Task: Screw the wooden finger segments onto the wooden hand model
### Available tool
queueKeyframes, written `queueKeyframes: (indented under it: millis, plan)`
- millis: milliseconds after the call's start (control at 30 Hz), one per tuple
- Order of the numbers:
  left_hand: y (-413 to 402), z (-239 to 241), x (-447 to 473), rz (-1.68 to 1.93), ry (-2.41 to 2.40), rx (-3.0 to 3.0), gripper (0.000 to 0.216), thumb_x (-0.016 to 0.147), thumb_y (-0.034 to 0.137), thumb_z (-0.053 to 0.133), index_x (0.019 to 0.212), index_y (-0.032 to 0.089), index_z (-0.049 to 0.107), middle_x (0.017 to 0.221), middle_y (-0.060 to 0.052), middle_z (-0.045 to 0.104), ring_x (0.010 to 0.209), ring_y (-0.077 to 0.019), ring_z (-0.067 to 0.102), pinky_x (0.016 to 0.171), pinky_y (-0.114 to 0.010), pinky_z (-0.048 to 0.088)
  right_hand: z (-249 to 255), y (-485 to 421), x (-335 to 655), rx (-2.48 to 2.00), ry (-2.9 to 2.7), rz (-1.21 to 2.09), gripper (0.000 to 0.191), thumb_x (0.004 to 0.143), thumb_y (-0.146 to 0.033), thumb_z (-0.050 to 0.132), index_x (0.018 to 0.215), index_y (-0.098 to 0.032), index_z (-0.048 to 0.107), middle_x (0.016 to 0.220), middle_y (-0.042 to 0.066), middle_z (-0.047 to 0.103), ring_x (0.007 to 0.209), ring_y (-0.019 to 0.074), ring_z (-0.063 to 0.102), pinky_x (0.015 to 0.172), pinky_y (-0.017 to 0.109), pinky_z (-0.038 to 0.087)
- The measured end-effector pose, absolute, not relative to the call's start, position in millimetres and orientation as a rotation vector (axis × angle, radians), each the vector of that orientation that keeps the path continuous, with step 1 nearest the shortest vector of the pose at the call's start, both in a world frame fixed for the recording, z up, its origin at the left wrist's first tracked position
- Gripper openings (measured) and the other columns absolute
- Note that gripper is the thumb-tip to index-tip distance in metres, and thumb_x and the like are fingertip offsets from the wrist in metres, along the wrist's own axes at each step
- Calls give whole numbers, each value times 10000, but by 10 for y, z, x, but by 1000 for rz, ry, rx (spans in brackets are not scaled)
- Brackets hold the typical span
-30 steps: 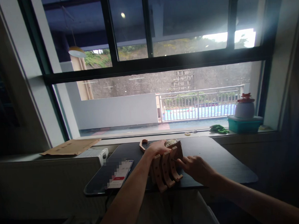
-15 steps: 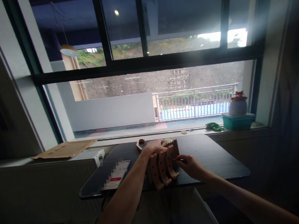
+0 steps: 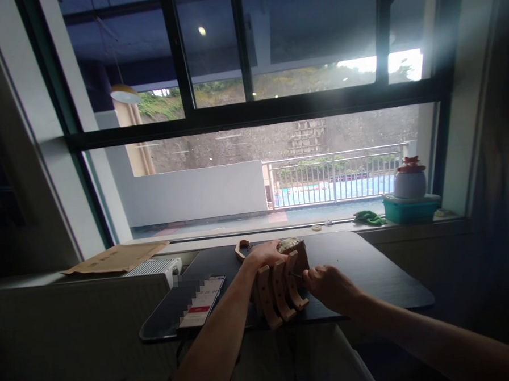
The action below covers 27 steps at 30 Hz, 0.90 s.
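A wooden assembly with three curved ribs (image 3: 280,291) and dark holes stands at the table's front edge. My left hand (image 3: 264,255) is wrapped over its top from the far left, fingertips partly hidden behind the ribs. My right hand (image 3: 330,286) is closed round a thin metal rod-like tool (image 3: 297,275). The tool's tip meets the right-hand rib; its handle end is hidden in my fingers. Behind the ribs is a brown box (image 3: 301,253) with crumpled clear plastic (image 3: 288,244) at its top. A loose curved wooden piece (image 3: 242,250) lies beyond my left hand.
A phone (image 3: 204,304) lies left on the dark table (image 3: 370,275). A brown paper envelope (image 3: 117,258) rests above the radiator (image 3: 156,269). Along the windowsill are a green cloth-like item (image 3: 369,217), a teal box (image 3: 410,209) and a white jar with an orange top (image 3: 410,179).
My right hand has turned at the wrist, knuckles now more upward, with the tool still at the rib. My left hand keeps its hold. The whole view has shifted slightly.
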<state>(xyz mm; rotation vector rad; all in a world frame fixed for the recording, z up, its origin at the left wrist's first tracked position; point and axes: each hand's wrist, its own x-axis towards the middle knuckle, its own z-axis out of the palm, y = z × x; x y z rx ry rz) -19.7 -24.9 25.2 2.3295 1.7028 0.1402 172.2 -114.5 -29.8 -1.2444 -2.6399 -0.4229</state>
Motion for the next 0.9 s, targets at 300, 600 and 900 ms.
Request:
queueKeyframes:
  millis: [300,600,900]
  plan:
    - [-295,302,-190,132,1674,2331,337,899,335,545,1187,162,525,1163,-76,571,980,-210,592,826,-413,509,-339,-1037,1683,-1531,-2315,-35,373,914,-337,382,752,-160,668,721,74,693,650,174,618,506,248,329]
    - [-331,306,-183,145,1720,2317,335,898,335,545,1185,162,526,1160,-75,572,978,-210,594,824,-411,510,-412,-970,1746,-1395,-2260,123,198,824,-249,481,902,-177,649,791,27,692,688,149,615,541,215,366]
    - [-336,288,-181,169,1743,2326,336,898,340,545,1186,168,527,1167,-76,570,988,-211,591,836,-414,504,-284,-1071,1866,-1044,-2563,-197,325,799,-20,416,1001,-170,621,900,104,645,790,199,573,662,303,348]
